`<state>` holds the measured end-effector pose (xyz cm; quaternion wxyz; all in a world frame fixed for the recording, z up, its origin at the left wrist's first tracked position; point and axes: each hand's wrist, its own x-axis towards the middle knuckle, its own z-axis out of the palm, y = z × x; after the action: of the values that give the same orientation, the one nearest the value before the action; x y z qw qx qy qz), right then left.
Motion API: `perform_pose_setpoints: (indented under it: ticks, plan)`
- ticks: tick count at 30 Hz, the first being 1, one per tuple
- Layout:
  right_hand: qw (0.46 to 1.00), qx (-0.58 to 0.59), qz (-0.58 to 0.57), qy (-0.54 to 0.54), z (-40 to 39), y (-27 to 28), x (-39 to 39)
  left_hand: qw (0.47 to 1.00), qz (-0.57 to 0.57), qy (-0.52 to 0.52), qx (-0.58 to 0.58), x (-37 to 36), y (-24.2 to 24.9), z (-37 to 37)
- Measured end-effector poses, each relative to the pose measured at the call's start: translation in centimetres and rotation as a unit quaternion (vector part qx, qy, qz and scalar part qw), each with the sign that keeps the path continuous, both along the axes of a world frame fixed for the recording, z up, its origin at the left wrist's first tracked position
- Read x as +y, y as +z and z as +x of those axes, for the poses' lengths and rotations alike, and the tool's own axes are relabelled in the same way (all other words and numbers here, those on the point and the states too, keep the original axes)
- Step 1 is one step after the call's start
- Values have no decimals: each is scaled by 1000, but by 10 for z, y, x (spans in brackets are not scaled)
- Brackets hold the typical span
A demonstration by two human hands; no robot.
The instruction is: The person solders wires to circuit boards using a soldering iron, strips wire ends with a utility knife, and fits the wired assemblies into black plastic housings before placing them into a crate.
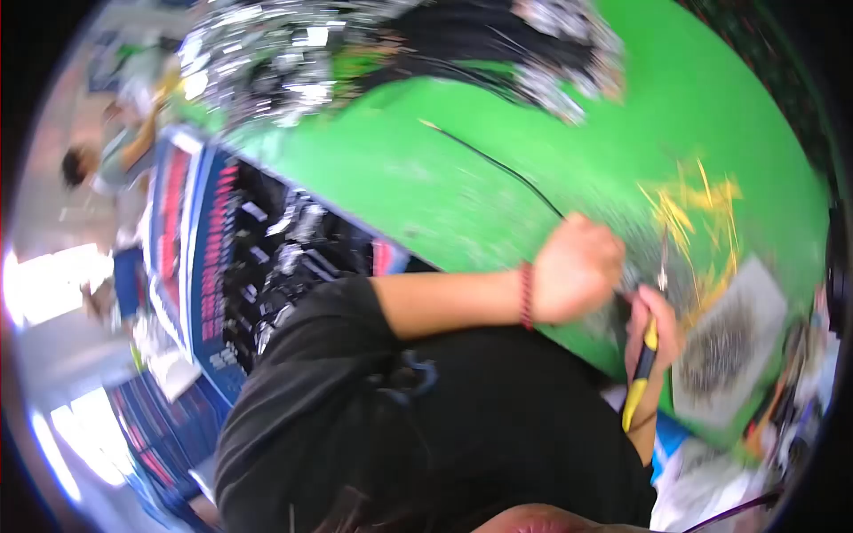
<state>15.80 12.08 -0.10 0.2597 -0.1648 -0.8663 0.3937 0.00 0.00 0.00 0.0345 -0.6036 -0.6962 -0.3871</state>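
My left hand, with a red bracelet at the wrist, is closed around a thin black cable that runs up and left over the green table. The cable's far end is pale yellowish. Close by on the right, my right hand grips a yellow and black handled tool, whose metal tip points up the table. The tip lies near dark scraps and thin yellow strands. Motion blur hides the detail between my hands.
Bundles of black cables with shiny silvery wrapping lie at the table's top. A grey stained board sits at right, near assorted tools. A blue box holding black and silver items stands left. Another person is farther back.
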Motion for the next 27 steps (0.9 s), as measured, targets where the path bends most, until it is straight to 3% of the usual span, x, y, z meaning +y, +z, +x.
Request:
perform_pose_setpoints:
  ticks: [2, 3, 5, 7, 9, 10, 14, 15, 17, 21, 24, 27]
  plan:
    - [998, -17, 33, 44, 22, -26, 30, 1000, -9, 24, -5, 24, -19, 28]
    - [997, 65, 42, 28, -50, -15, -4, 997, 34, 27, 71, -14, 11, -42]
    - [999, 12, -30, 8, -24, -3, -8, 998, 52, 14, -21, -31, 25, -37]
    - [994, 41, -104, -5, -10, 1, -13, 995, 38, 70, -54, -61, 49, -63]
    - [987, 61, -147, -30, -11, -6, -13, 970, -42, 230, 59, -95, 49, -120]
    - [987, 65, -147, -26, -13, -7, -15, 946, 7, 309, 101, -117, 58, -146]
    - [985, 50, -162, -32, -11, -5, -16, 836, -141, 515, 128, -207, 87, -218]
    - [986, 45, -158, -34, -11, -4, -17, 794, -259, 530, 142, -222, 90, -230]
    - [987, 42, -150, -38, -13, -3, -18, 807, -251, 522, 118, -236, 80, -241]
    - [989, 33, -140, -37, -13, -2, -20, 879, -146, 426, 157, -251, 44, -278]
    - [989, 42, -134, -40, -12, -4, -19, 868, -29, 445, 217, -254, 37, -280]
    - [987, 54, -144, -43, -12, -5, -19, 856, 23, 501, 126, -242, 67, -237]
